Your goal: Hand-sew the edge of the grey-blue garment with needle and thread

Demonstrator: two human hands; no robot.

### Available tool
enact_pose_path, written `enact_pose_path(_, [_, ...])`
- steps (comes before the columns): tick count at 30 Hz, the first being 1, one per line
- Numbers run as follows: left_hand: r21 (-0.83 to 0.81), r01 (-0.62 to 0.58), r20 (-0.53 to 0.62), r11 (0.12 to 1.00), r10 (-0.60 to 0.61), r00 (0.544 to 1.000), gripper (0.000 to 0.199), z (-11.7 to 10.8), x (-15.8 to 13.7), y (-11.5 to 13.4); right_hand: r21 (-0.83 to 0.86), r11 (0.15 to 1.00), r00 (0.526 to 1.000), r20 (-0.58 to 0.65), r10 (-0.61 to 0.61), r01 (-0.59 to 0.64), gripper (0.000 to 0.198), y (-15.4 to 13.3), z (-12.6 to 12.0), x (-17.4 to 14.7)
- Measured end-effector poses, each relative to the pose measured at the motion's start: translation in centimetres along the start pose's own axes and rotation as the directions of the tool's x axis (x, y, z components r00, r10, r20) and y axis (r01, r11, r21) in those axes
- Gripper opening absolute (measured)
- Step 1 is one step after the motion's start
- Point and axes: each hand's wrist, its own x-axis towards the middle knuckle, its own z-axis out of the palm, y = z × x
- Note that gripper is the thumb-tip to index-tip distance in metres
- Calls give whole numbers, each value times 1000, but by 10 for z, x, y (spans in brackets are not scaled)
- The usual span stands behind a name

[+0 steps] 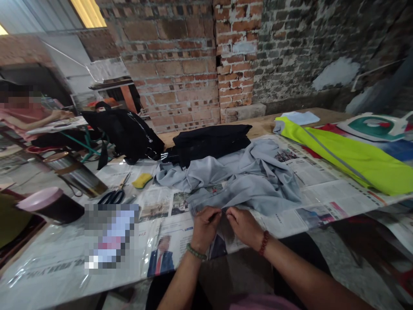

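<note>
Rumpled grey fabric (238, 181), perhaps a garment, lies in loose folds on the newspaper-covered table. At its near edge my left hand (205, 228), with a green bead bracelet (196, 252) on the wrist, is closed in a pinch on the cloth. Close beside it, my right hand (247, 227) also pinches the edge, its fingertips pressed together. A red bead bracelet (263, 242) circles that wrist. The exact bit of cloth between the fingertips is partly hidden by the fingers.
Black folded clothing (211, 140) and a black bag (125, 131) lie behind. Leftward are a yellow sponge (142, 180), scissors (112, 196), a metal flask (75, 172) and a pink-lidded cup (53, 204). Rightward lie a neon-yellow garment (355, 157) and an iron (374, 126). Another person (29, 112) sits far left.
</note>
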Motion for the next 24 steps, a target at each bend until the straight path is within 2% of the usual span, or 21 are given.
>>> enact_pose_path(4, [40,-42,45,998,40,998,15,3,-1,-3,42,999,999,-32,-4,5,16,1,6,4])
enact_pose_path(8, [34,-5,3,999,4,1000,14,4,-3,-3,119,993,995,-98,11,1,14,4,11,3])
enact_pose_path(11, [26,-13,14,1000,13,1000,13,4,-4,-3,119,993,988,-150,25,-7,12,3,14,4])
enact_pose_path(14, [31,4,29,1000,-5,1000,15,3,-4,-3,109,994,989,-149,2,15,12,-1,13,3])
enact_pose_path(17, [34,39,17,999,-39,999,19,4,-6,-4,9,999,999,-33,-39,40,10,-5,-3,-4])
enact_pose_path(19, [22,40,2,999,-41,999,23,4,-7,-5,-93,994,998,-12,-64,63,11,-6,-23,-7])
enact_pose_path(22, [14,38,-20,999,-38,999,18,6,-7,-6,-203,975,968,-213,-135,91,17,-5,-56,2])
enact_pose_path(24, [19,41,-30,999,-40,999,12,5,-6,-7,-279,953,948,-253,-192,119,20,-4,-69,17])
